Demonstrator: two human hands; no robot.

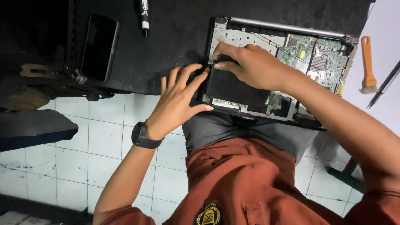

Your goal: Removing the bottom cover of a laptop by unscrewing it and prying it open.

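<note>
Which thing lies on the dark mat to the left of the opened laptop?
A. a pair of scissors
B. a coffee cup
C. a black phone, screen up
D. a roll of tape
C: a black phone lies flat, screen up, on the dark mat, left of the opened laptop that both hands touch.

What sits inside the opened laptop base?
The laptop base shows a green circuit board and a black flat module under the right hand. Anything beneath that module is hidden.
</note>
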